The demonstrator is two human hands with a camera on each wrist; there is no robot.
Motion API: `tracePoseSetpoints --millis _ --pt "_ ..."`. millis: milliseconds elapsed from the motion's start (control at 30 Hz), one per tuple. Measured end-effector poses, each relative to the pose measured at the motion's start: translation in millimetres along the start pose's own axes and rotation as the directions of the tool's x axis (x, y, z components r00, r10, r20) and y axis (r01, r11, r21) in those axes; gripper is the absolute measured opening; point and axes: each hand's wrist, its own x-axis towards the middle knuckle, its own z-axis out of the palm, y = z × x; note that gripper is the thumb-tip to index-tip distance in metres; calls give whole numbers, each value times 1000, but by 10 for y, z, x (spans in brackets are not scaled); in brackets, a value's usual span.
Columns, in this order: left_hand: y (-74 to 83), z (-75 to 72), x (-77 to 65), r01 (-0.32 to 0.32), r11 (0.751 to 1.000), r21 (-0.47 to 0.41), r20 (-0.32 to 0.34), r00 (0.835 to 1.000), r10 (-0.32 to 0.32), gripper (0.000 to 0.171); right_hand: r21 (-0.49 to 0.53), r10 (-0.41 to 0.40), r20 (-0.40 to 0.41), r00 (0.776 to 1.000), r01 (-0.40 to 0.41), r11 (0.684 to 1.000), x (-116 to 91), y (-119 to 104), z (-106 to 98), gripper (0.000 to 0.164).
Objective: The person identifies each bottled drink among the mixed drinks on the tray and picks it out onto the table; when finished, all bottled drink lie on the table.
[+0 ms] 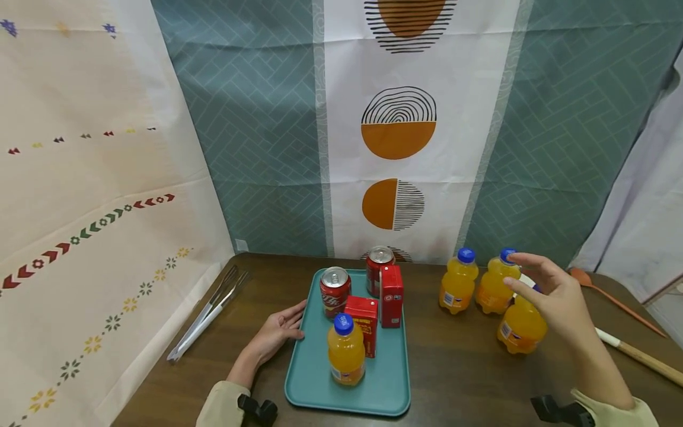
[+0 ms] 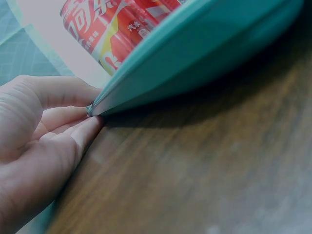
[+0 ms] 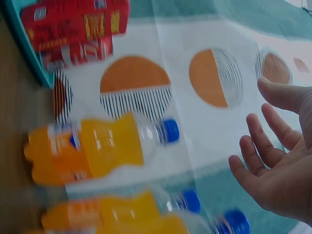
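Observation:
My left hand (image 1: 273, 339) pinches the left rim of a teal tray (image 1: 386, 397); the left wrist view shows thumb and fingers meeting at the rim (image 2: 105, 100). On the tray stand two red soda cans, one at the left (image 1: 335, 296) and one at the back (image 1: 373, 279), two red drink cartons (image 1: 392, 299), and a blue-capped bottle of orange drink (image 1: 347, 356) in front. My right hand (image 1: 557, 296) is raised beside three more orange drink bottles (image 1: 458, 284) on the table. Its fingers are spread, with nothing held in the right wrist view.
At the left lie a whisk and other long metal utensils (image 1: 205, 323). An orange spoon (image 1: 613, 299) and a wooden-handled utensil (image 1: 642, 357) lie at the far right. Patterned cloths (image 1: 267, 148) hang behind and beside the wooden table (image 1: 437, 367).

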Motion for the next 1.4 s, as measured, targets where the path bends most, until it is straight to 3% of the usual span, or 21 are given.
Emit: tracePoseSetpoints --millis 200,333,433,567,933,1400 --pt "24 3 18 -7 1000 2 10 1000 7 78 73 -95 53 994 91 993 2 -173 377 36" --pt "39 6 15 -14 1000 -5 12 1000 14 78 141 -93 169 981 69 988 -30 -244 705 34" --pt "44 3 8 -8 1000 -1 6 1000 8 78 155 -73 276 958 30 987 -76 -245 943 33" --pt "42 -2 3 -2 1000 6 6 1000 2 78 181 -80 332 940 20 983 -118 -259 1163 32" --pt "31 12 10 -7 1000 -27 25 1000 8 80 269 -99 408 907 -16 963 -124 -429 1444 31" --pt "36 15 -1 -8 1000 -29 21 1000 9 80 328 -177 567 804 -23 944 -92 -675 1747 36"
